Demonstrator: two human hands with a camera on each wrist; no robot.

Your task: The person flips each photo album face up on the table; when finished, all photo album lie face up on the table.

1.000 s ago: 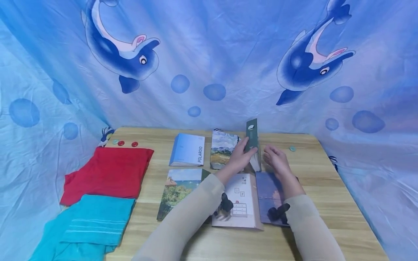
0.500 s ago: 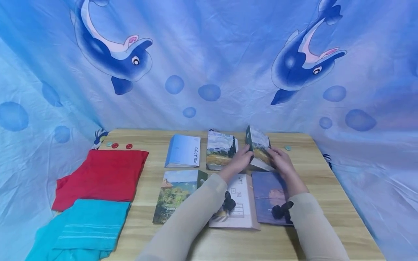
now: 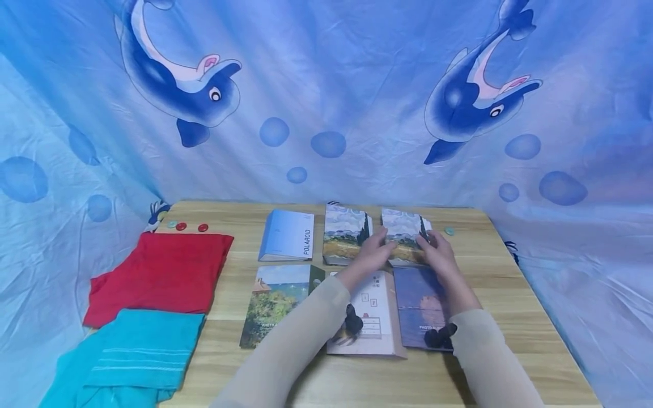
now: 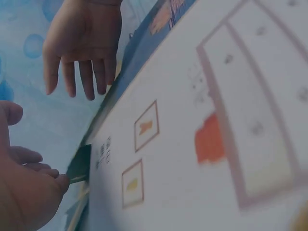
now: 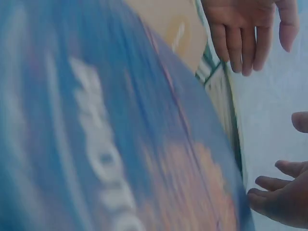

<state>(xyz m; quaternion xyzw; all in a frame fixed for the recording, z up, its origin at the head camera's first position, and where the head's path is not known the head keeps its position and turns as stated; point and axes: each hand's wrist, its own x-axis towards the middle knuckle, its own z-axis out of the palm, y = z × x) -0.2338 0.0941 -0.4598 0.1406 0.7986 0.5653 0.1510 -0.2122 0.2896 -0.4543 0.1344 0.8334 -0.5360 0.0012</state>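
Both hands, left hand (image 3: 376, 248) and right hand (image 3: 435, 251), rest with relaxed fingers on either edge of a landscape-cover book (image 3: 405, 235) lying flat on the desk (image 3: 510, 317), just behind a purple book (image 3: 420, 306).

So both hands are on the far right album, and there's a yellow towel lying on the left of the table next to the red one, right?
Not quite: the towel beside the red towel is turquoise, not yellow, as the head view shows. Both the left hand and right hand do rest on the far right album.
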